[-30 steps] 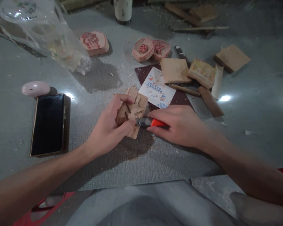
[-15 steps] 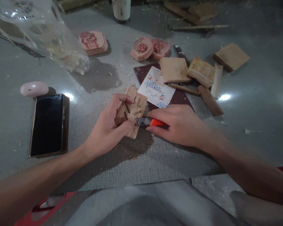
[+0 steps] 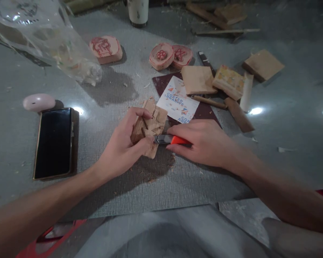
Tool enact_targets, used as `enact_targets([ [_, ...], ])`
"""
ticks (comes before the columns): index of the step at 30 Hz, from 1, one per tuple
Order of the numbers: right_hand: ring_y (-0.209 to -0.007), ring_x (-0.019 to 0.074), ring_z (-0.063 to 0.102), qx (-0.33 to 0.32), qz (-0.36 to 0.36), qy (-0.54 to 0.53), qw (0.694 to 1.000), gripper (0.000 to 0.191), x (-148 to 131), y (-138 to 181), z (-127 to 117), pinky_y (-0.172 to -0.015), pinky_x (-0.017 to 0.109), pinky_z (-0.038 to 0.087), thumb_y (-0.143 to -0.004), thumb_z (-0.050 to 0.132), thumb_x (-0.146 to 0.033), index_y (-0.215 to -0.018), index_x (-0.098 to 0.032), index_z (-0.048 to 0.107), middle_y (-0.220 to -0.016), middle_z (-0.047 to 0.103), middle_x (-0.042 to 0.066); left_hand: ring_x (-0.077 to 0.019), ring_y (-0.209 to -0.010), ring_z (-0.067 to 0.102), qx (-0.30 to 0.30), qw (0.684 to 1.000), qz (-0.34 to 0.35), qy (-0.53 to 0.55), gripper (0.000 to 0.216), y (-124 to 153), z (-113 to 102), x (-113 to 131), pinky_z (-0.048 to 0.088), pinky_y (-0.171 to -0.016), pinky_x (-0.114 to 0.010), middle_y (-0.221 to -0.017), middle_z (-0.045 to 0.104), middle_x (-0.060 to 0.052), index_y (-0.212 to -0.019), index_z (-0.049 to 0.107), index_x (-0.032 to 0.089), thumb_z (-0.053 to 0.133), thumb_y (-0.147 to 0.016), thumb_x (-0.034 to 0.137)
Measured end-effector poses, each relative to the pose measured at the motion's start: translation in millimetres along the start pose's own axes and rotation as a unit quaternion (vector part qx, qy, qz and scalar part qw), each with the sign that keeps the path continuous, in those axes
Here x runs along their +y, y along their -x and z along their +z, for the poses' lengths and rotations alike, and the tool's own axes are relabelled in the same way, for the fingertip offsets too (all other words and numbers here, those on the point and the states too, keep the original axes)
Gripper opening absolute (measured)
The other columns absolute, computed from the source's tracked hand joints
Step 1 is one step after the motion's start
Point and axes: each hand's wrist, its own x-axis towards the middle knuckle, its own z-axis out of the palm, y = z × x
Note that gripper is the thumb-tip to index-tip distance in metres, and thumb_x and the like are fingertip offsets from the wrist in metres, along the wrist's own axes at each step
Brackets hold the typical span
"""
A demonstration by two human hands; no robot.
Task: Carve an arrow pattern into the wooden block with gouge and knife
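Note:
A small carved wooden block [image 3: 156, 121] with cut grooves in its face is gripped by my left hand [image 3: 126, 139], index finger over the top and thumb along the near side. My right hand [image 3: 201, 141] is closed around a utility knife [image 3: 179, 140] with an orange and dark body. The knife's front end lies at the block's near right edge, close to my left thumb; its blade tip is hard to make out there. Wood crumbs lie on the table around the block. Just beyond it is a sheet of sandpaper [image 3: 174, 107] with its printed white back up.
Wooden blocks [image 3: 197, 79] and sticks lie at the right, with another block [image 3: 263, 65] farther out. Round stamps with red designs [image 3: 161, 56] sit at the back. At left are a black phone-like case [image 3: 54, 143], a pink oval object [image 3: 39, 102] and a plastic bag [image 3: 51, 39].
Both hands keep nearly the same pose on the block and the knife. Only a very slight shift of the whole view shows.

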Motion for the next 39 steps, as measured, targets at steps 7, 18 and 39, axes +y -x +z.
enact_targets([
  [7, -0.090, 0.0254, 0.079, 0.000, 0.000, 0.001, 1.000, 0.029, -0.2, -0.3, 0.3, -0.073, 0.039, 0.041, -0.119, 0.067, -0.048, -0.114, -0.023, 0.080, -0.108, 0.090, 0.005, -0.0148, -0.072, 0.052, -0.004, 1.000, -0.008, 0.018, 0.031, -0.6, 1.2, 1.5, 0.048, -0.059, -0.030, -0.095, 0.058, 0.002, -0.124, 0.058, 0.027, 0.070, -0.096, 0.021],
  [18, -0.089, 0.0250, 0.079, 0.000, -0.003, 0.002, 1.000, 0.028, -0.6, -0.5, -0.3, -0.074, 0.038, 0.041, -0.120, 0.067, -0.047, -0.114, -0.023, 0.081, -0.109, 0.090, 0.006, -0.0141, -0.072, 0.051, 0.000, 0.999, -0.009, 0.036, 0.032, -1.0, 1.5, 1.3, 0.046, -0.059, -0.029, -0.096, 0.059, 0.003, -0.123, 0.059, 0.027, 0.070, -0.094, 0.019],
  [39, -0.083, 0.0242, 0.078, 0.043, -0.018, 0.016, 0.999, 0.030, -2.0, 1.5, 0.4, -0.069, 0.038, 0.037, -0.120, 0.068, -0.048, -0.116, -0.021, 0.081, -0.104, 0.090, 0.004, -0.0147, -0.081, 0.062, 0.020, 0.999, -0.023, 0.043, 0.038, -0.1, 2.7, 1.6, 0.049, -0.067, -0.029, -0.104, 0.067, 0.001, -0.123, 0.058, 0.027, 0.074, -0.089, 0.021],
])
